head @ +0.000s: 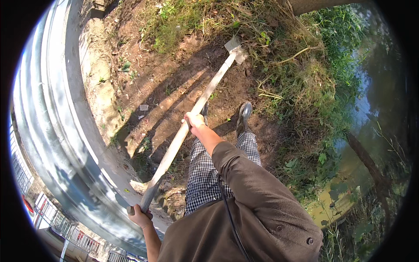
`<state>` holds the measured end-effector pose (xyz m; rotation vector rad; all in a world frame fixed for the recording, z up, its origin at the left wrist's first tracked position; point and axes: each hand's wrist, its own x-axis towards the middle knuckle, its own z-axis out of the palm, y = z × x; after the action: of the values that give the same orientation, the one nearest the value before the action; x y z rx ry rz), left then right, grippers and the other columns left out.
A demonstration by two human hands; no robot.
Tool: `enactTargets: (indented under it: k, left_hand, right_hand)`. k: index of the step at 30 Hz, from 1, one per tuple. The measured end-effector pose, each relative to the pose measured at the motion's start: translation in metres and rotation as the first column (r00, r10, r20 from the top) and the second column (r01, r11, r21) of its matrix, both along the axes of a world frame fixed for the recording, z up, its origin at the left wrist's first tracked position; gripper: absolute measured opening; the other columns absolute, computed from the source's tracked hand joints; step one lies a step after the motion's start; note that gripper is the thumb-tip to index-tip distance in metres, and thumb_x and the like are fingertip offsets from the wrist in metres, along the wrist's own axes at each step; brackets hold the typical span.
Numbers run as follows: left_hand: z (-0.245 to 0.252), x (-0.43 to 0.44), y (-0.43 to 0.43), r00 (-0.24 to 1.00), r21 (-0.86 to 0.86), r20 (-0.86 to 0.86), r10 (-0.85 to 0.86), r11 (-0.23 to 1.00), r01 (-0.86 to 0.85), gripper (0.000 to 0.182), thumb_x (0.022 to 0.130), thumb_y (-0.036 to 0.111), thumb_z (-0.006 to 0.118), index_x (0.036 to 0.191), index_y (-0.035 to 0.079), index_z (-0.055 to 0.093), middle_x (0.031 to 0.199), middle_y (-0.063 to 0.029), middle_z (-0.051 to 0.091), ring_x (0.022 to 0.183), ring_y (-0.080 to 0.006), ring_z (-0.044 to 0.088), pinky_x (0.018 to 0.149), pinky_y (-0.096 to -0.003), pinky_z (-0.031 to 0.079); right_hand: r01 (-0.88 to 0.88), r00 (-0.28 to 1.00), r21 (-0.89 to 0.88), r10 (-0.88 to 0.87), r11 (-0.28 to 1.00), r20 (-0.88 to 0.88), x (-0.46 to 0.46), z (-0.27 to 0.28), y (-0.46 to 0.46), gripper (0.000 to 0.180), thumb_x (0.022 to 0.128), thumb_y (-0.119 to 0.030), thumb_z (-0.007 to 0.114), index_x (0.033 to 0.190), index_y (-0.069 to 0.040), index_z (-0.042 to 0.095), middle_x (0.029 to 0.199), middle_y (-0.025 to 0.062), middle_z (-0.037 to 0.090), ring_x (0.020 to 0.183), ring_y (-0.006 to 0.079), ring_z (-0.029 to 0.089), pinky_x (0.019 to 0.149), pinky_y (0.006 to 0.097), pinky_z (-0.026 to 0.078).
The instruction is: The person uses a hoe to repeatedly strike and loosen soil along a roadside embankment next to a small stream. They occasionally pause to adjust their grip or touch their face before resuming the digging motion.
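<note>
A long-handled tool, apparently a spade, lies diagonally before me with its wooden shaft (173, 147) running up and to the right. My left hand (141, 216) is closed around the T-shaped grip at the shaft's near end. Farther along, my right hand (195, 121) wraps the middle of the shaft. The tool's pale metal blade (233, 45) is at the edge of cut grass, over bare reddish soil (193, 55). I cannot tell how deep its edge sits. My boot (245, 113) stands on the soil to the right of the shaft; the other boot is partly hidden behind the shaft.
Corrugated metal sheeting (49, 98) and a concrete ledge (88, 121) run along the left. Heaped dry grass (294, 82) borders the right, with muddy water (356, 163) beyond the bank. A tree trunk (320, 5) crosses the top. A dark cord (229, 213) hangs down my front.
</note>
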<state>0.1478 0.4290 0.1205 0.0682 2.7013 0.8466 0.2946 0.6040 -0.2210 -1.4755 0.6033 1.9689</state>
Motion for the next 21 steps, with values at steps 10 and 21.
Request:
enactTargets:
  k: [10,21]
  left_hand:
    - [-0.087,0.012,0.052,0.876,0.191,0.14,-0.462,0.881,0.434,0.014,0.074,0.001,0.059,0.073,0.006,0.045,0.063,0.0026,0.045,0.057,-0.0059,0.043,0.054,-0.0209,0.038]
    - [0.043,-0.048,-0.101,0.999,0.082,0.015,-0.048,0.996,0.047,0.013,0.075,0.01,0.053,0.069,0.006,0.042,0.06,-0.0033,0.044,0.036,-0.0116,0.036,0.027,-0.0262,0.028]
  right_hand:
    - [0.177,0.927,0.094,-0.198,0.98,0.318,0.186,0.037,0.051,0.009,0.078,-0.006,0.053,0.077,-0.003,0.045,0.064,0.0071,0.048,0.054,0.02,0.05,0.051,0.0366,0.047]
    - [-0.05,0.998,-0.047,0.048,0.998,-0.05,0.012,0.096,-0.059,0.01,0.075,-0.003,0.058,0.079,0.001,0.049,0.066,0.0104,0.052,0.057,0.0241,0.056,0.052,0.039,0.051]
